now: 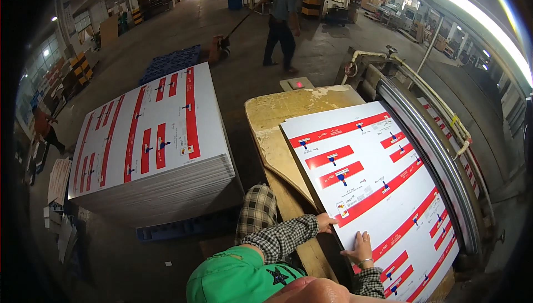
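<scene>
A large white printed sheet (383, 189) with red bands and small blue marks lies on a worn wooden feed table (277, 115). Its far right edge reaches the shiny metal roller (427, 158) of a machine. My left hand (326, 222) is closed at the sheet's near left edge, with the fingertips partly hidden there. Close to that same edge, my right hand (361, 250) rests on the sheet's near part, its fingers stretched and the thumb apart. Both my forearms wear black-and-white checked sleeves.
At left stands a tall stack of similar printed sheets (150, 125) on a blue pallet (183, 226). Behind it lies another blue pallet (172, 64). A person (283, 23) pulls a pallet jack (218, 49) across the floor. Pipes (433, 92) run over the machine.
</scene>
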Available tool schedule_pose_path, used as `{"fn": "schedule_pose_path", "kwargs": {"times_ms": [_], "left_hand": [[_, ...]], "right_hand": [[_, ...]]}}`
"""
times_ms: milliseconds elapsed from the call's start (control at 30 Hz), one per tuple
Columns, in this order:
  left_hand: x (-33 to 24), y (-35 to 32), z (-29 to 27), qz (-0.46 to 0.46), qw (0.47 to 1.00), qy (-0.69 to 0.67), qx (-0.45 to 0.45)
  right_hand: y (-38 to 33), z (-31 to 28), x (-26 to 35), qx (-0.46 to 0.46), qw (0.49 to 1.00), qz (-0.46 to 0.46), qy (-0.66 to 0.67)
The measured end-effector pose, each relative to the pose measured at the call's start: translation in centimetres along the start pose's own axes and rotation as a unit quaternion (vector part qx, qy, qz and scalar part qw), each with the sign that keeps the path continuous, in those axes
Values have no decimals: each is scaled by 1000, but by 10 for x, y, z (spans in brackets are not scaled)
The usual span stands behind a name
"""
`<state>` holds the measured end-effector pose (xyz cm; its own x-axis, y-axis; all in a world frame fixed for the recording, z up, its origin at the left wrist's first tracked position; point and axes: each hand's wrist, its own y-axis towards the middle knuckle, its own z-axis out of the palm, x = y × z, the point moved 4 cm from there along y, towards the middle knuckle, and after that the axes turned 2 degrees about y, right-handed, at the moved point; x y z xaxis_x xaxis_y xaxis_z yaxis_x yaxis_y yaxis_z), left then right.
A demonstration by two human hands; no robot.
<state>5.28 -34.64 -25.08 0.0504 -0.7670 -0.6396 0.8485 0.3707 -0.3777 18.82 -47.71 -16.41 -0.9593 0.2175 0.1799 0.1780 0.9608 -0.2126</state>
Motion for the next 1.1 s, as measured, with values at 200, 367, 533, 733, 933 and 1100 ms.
{"fn": "schedule_pose_path", "kwargs": {"times_ms": [200,367,533,733,933,1100], "left_hand": [[-3,-5,-3,-33,998,59,-3],[18,14,-30,-49,986,98,-129],[18,22,-47,1,879,389,-277],[17,18,-29,-17,966,196,-169],[13,16,-17,6,985,140,-102],[8,9,-7,-2,998,36,-54]], "right_hand": [[-9,-27,-3,13,979,15,205],[-29,-73,-14,-142,939,65,306],[-36,-53,0,-173,932,7,317],[-19,9,-20,-97,946,52,305],[27,-8,-71,-191,927,237,217],[21,24,-24,-47,991,45,115]]}}
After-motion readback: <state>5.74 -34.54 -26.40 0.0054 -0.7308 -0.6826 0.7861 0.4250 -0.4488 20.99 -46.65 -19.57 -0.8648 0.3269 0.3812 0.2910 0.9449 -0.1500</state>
